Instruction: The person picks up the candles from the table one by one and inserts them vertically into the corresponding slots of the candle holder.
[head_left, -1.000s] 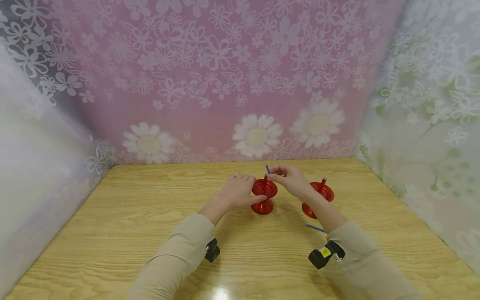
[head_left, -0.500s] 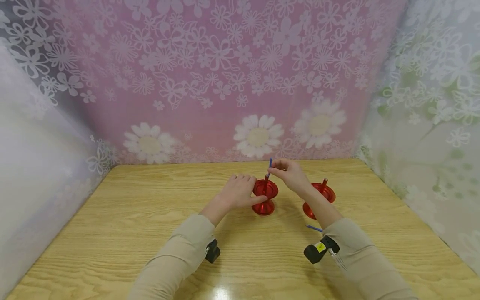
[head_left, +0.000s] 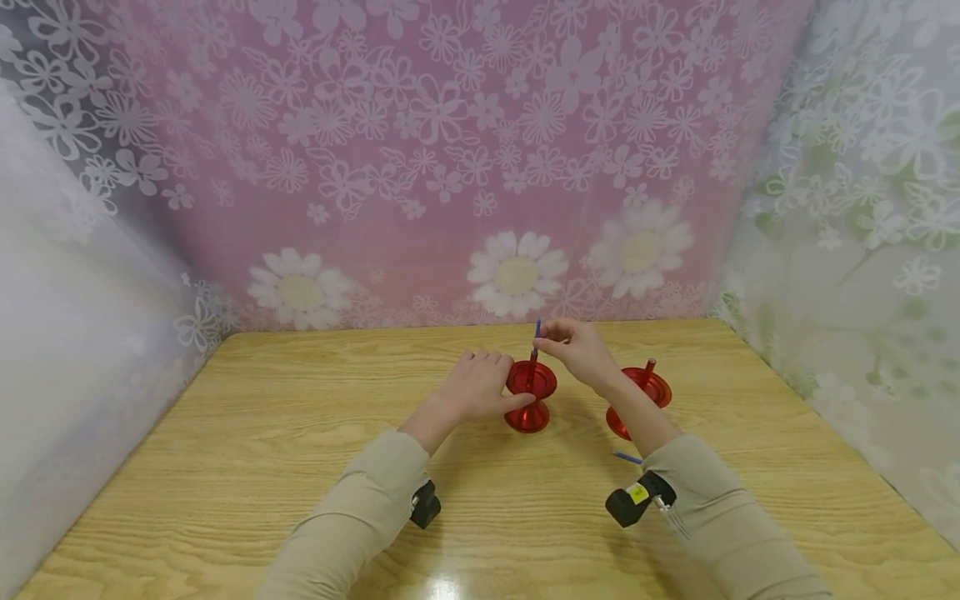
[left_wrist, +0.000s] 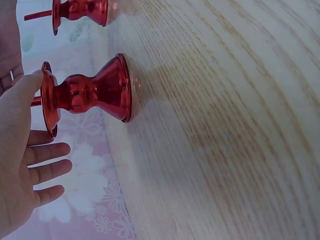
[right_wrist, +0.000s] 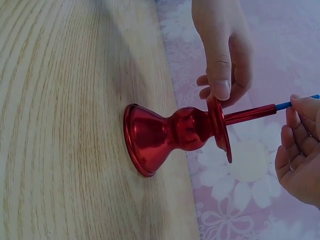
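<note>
A red, shiny candle holder stands upright on the table, with a wide dish and a thin tube rising from it. My left hand holds it by the dish rim, thumb on the near side; the other fingers spread past the rim in the left wrist view. My right hand pinches a thin, candle-like blue stick between thumb and fingertips. In the right wrist view the lower end of the blue stick meets the mouth of the red tube. How deep it sits I cannot tell.
A matching red candle holder stands to the right, partly behind my right forearm. Another blue stick lies on the wooden table near that forearm. A pink flowered backdrop rises behind the table's far edge.
My right hand has turned the blue stick from tilted to nearly upright and brought its lower end onto the tube's top. My left hand has stayed on the dish rim.
</note>
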